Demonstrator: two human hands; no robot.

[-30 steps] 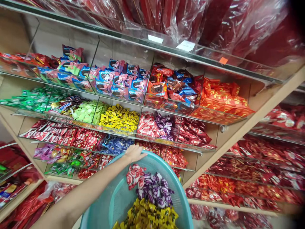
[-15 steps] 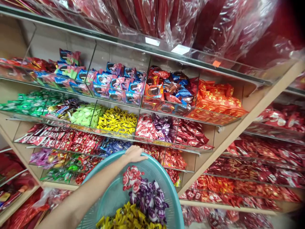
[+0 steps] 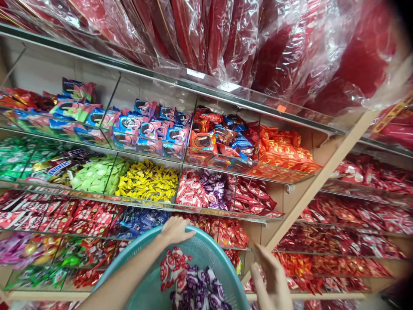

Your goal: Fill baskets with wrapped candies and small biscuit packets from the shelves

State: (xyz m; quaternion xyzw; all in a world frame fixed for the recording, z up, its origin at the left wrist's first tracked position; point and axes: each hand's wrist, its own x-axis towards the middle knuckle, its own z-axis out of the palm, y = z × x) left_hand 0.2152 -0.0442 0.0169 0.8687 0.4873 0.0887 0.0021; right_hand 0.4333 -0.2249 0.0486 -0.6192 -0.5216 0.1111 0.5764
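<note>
My left hand [image 3: 176,230] grips the far rim of a round teal basket [image 3: 214,241], its fingers wrapped over the edge. Inside the basket lie red-and-white wrapped candies [image 3: 174,269] and purple-and-white wrapped candies [image 3: 200,289]. To the right of the basket, my right hand [image 3: 271,280] is raised with its fingers apart and nothing in it; it is slightly blurred. Beyond the basket, a shelf bin holds matching red-and-white candies [image 3: 190,189], with purple ones [image 3: 214,188] beside them and yellow-wrapped candies [image 3: 148,181] to their left.
Glass-fronted shelves hold blue-and-pink packets [image 3: 129,122], orange packets [image 3: 284,146], pale green candies [image 3: 93,174] and blue candies [image 3: 142,219]. A slanting wooden divider [image 3: 319,181] separates another shelf unit at the right. Plastic-wrapped red items [image 3: 200,34] fill the top shelf.
My right hand has come into view at the lower right. The shelves and basket sit lower in the picture, and the yellow candies in the basket are out of view. My left hand still holds the rim.
</note>
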